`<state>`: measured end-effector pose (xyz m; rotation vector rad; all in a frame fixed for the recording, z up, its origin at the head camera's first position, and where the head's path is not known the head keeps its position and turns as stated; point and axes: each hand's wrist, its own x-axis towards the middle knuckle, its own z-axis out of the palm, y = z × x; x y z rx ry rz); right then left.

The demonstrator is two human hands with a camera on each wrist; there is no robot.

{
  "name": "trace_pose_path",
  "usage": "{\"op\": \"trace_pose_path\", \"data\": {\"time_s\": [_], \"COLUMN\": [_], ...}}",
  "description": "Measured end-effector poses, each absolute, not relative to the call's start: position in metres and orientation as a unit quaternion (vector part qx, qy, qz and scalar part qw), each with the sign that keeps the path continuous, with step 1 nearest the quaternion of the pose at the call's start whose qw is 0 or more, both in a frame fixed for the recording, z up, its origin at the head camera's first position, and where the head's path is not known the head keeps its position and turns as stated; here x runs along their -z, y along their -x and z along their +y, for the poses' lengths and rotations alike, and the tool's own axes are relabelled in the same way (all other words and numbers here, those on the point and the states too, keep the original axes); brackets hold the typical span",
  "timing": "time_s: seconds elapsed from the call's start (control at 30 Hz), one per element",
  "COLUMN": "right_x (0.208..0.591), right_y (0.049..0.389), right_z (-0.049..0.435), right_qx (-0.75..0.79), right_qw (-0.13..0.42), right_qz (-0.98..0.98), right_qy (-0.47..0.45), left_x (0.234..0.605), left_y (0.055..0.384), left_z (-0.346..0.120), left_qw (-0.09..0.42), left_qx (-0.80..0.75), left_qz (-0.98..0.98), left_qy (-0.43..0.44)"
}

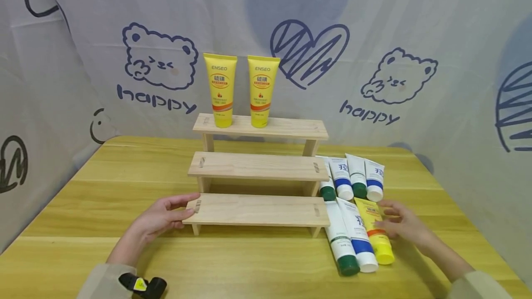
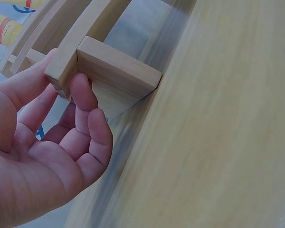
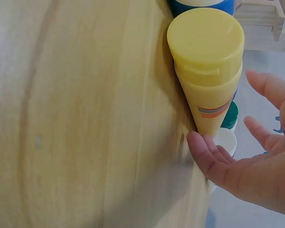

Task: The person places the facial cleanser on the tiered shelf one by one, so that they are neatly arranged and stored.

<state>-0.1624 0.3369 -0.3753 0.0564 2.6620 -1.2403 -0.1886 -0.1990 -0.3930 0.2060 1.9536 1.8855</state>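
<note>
A three-step wooden display stand (image 1: 257, 166) stands on the table, and my left hand (image 1: 160, 218) grips the left end of its lowest step. In the left wrist view, the thumb lies over the board (image 2: 69, 61) and curled fingers sit beneath it. My right hand (image 1: 405, 225) is at the right side of a lying yellow tube (image 1: 371, 227), fingers apart. From the right wrist, the fingertips (image 3: 199, 147) appear close beside the tube's far end; I cannot tell whether they touch. Two more yellow tubes, left (image 1: 221, 89) and right (image 1: 262, 90), stand cap-down on the top step.
Next to the yellow tube lie a white tube with a blue band (image 1: 358, 234) and a green-capped white tube (image 1: 341, 239). Behind them is a row of several white tubes (image 1: 356, 174), close to the stand's right side. A printed cloth (image 1: 232, 8) hangs behind the table (image 1: 124, 165).
</note>
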Motion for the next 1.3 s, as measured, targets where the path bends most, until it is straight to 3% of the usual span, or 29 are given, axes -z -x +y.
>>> {"op": "trace_pose_path", "data": {"time_s": [0.27,0.6,1.3], "right_x": [0.3753,0.3739,0.3759], "right_y": [0.161,0.1623,0.1601], "right_z": [0.3381,0.3392,0.3433], "right_qx": [0.427,0.416,0.464], "right_qw": [0.143,0.147,0.151], "right_qz": [0.893,0.897,0.872], "right_qy": [-0.009,0.017,-0.029], "left_x": [0.3908,0.3887,0.3898], "left_y": [0.1882,0.1869,0.187], "left_z": [-0.1976,-0.1968,-0.1974], "left_qw": [0.209,0.204,0.209], "left_qx": [-0.674,-0.675,-0.676], "left_qz": [0.704,0.705,0.704], "left_qy": [-0.075,-0.073,-0.071]}}
